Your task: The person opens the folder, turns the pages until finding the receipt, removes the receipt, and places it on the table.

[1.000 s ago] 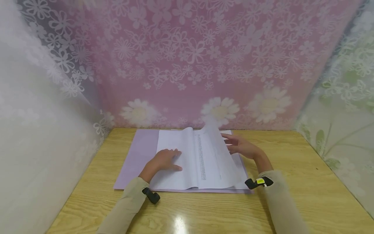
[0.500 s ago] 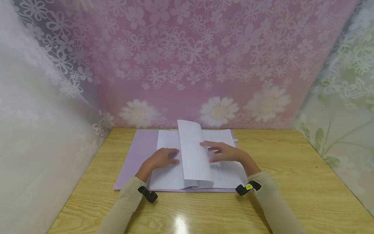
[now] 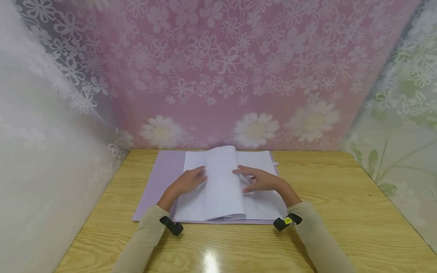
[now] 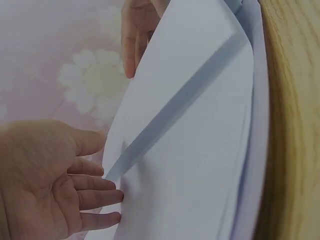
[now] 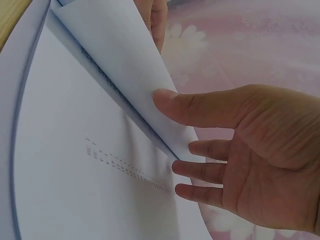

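A lilac folder (image 3: 168, 163) lies spread on the table, bearing a stack of white printed sheets (image 3: 263, 161). One sheet (image 3: 222, 182) stands curled over the middle, its blank back up and its free edge toward the left. At that edge is my left hand (image 3: 187, 181), its fingers loosely extended; in the left wrist view the fingertips (image 4: 116, 196) come right up to the paper. My right hand (image 3: 263, 179) is at the curl's right side with fingers spread, and its thumb overlaps the sheet in the right wrist view. Rows of small print (image 5: 125, 167) show on the page beneath.
The wooden table (image 3: 341, 197) extends on both sides and in front of the folder. A pink flowered cloth (image 3: 218, 94) hangs close behind it. A small pale tab (image 3: 275, 163) sticks out at the folder's right edge.
The sheet has swung from the right side over to the left and settled lower. My right hand has followed it leftward; my left hand has shifted slightly back and up to its edge.
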`<state>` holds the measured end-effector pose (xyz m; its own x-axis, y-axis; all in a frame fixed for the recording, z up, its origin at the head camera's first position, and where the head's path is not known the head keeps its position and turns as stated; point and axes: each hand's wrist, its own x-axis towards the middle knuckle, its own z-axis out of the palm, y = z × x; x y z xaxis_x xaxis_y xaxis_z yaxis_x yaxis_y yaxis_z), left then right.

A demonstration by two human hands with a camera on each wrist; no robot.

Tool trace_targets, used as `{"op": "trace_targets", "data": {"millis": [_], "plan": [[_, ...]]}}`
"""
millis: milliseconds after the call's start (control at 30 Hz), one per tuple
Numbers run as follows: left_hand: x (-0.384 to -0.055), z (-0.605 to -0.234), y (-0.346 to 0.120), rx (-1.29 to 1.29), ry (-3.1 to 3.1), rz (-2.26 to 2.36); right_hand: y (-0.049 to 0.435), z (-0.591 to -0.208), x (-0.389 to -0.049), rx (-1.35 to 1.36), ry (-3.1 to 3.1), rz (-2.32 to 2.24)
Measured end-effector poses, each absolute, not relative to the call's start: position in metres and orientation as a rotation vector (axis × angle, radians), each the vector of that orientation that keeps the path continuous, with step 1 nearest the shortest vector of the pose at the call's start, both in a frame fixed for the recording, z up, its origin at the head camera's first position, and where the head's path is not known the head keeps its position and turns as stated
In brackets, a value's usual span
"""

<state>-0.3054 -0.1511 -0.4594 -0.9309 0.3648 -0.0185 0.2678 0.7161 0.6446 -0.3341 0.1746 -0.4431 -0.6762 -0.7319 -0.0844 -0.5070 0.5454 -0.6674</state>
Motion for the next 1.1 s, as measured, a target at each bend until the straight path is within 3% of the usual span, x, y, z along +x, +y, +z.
{"op": "trace_targets", "data": {"millis": [433, 1100], "plan": [[-0.3, -0.456, -0.139, 0.414, 2.814, 0.855, 0.162, -0.45, -0.331, -1.037, 2.475, -0.883], [-0.301, -0.457, -0.142, 0.619, 2.731, 0.671, 0.134, -0.464, -0.32, -1.035, 2.491, -0.909]]}}
